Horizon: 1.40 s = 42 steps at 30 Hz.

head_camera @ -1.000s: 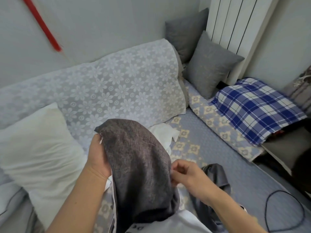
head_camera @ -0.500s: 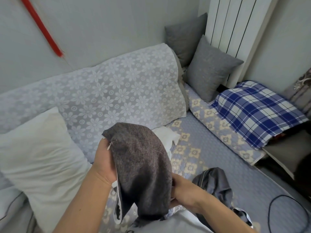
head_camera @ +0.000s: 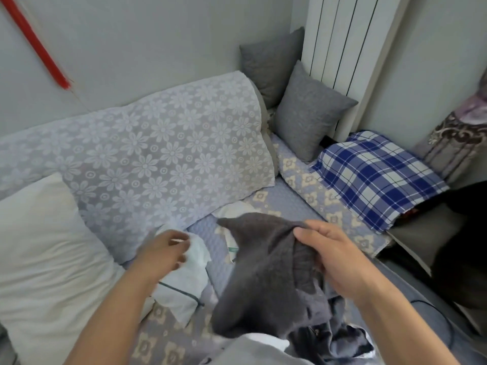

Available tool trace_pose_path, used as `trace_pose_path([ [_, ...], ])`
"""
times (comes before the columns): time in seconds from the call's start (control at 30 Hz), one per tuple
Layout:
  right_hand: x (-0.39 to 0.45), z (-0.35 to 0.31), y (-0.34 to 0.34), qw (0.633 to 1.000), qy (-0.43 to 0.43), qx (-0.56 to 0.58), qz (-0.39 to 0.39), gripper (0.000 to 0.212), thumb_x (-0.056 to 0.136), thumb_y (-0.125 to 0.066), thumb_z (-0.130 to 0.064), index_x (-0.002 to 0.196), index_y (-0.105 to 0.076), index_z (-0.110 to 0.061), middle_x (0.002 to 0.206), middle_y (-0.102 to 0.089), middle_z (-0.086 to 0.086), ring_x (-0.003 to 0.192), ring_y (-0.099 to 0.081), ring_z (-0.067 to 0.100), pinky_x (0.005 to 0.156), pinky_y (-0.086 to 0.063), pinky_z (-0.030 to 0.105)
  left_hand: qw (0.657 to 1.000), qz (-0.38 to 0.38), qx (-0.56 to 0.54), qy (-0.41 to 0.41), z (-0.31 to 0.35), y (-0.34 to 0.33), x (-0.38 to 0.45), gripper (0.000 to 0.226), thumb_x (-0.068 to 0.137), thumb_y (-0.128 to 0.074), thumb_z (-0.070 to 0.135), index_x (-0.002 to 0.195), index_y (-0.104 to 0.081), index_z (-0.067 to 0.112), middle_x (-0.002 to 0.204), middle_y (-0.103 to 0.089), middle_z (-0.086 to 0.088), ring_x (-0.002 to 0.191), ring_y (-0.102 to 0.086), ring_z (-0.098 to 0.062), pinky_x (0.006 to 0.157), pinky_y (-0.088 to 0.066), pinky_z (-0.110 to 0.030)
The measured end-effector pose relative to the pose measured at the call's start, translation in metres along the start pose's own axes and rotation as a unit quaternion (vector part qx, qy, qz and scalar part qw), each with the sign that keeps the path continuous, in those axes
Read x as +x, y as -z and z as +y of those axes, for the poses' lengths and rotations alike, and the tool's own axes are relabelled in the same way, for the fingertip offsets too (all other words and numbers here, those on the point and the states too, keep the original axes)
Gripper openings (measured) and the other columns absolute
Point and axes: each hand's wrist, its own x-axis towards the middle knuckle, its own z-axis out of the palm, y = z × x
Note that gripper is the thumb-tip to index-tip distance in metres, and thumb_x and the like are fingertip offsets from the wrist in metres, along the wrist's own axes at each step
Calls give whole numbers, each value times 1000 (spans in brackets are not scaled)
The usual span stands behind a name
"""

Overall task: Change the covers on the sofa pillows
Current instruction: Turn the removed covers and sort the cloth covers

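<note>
The dark grey cover (head_camera: 266,270) hangs limp and empty over the sofa seat (head_camera: 287,198), held up by the right hand (head_camera: 340,259), whose grip is closed, fingers and thumb pinching a bunched fold near its top edge. The left hand (head_camera: 163,251) is blurred; its grip appears to lie on a crumpled white cloth (head_camera: 184,277) beside the cover, though I cannot tell whether it holds it. A bare white pillow (head_camera: 44,254) leans at the left of the sofa, seemingly awaiting a cover, so the change looks only partly done. Two grey pillows (head_camera: 308,111) stand in the far corner, near a blue plaid cushion (head_camera: 376,175)
</note>
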Motion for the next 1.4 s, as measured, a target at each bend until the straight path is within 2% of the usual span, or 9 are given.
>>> trace_pose_path([
  [0.07,1,0,-9,999,-16,-25,-22,26,100,-59,-19,81,-70,-5,77,-67,18,66,-64,25,61,-52,32,983,-121,-134,-43,30,-36,-41,15,98,-63,21,101,-71,8,97,-71,-14,81,-68,-23,80,-57,-36],
  [0.17,2,-6,-23,999,-38,28,-7,28,100,-56,-19,90,-62,7,75,-59,19,59,-60,23,52,-50,27,955,-228,-98,-161,54,-79,-82,21,96,-66,34,103,-66,14,99,-71,1,99,-69,-16,94,-56,-36],
  [0.37,-2,-9,-21,994,-24,102,10,16,97,-61,-18,89,-60,-5,85,-61,20,79,-61,32,77,-54,45,962,-94,-61,-248,56,-114,-81,16,97,-65,27,83,-59,26,79,-65,6,81,-66,-10,79,-58,-35],
  [0.53,-12,14,-29,994,18,-108,22,45,85,-75,-2,120,-64,-29,107,-74,-4,103,-69,5,91,-54,23,960,-37,-196,-195,52,-124,-78,21,93,-68,18,77,-60,8,78,-66,-21,74,-65,-23,76,-56,-48],
  [0.67,-11,23,-25,964,40,-199,172,18,95,-65,-14,89,-74,-28,81,-74,-5,79,-69,11,67,-52,23,944,-56,-286,-156,47,-137,-79,16,94,-67,2,78,-63,1,87,-65,-29,92,-70,-40,87,-61,-48],
  [0.87,-3,-15,-8,934,164,-112,298,22,104,-46,-13,99,-63,-27,90,-66,-6,81,-62,11,74,-52,35,968,-165,-50,-185,47,-126,-68,9,94,-69,22,85,-68,21,86,-70,-9,78,-68,-16,91,-57,-43],
  [1.0,-3,-54,8,938,213,-232,147,26,104,-43,-24,97,-62,-39,80,-59,-19,73,-54,-1,67,-43,19,956,59,-73,-278,50,-107,-49,51,90,-74,24,125,-46,47,127,-48,20,109,-56,5,91,-46,-10],
  [1.17,-9,-75,5,962,209,-168,-60,22,97,-47,-32,95,-64,-19,72,-57,-14,63,-53,0,58,-42,13,886,-98,183,-414,40,-102,12,103,85,-75,33,148,-1,65,166,7,12,154,10,-8,123,-13,-36],
  [1.4,-16,-90,13,974,218,-35,-41,33,84,-67,-54,94,-65,-22,75,-37,29,60,-33,30,56,-28,33,876,-240,246,-338,11,-142,29,82,86,-76,45,149,-25,57,167,0,7,154,-1,-10,124,-19,-39],
])
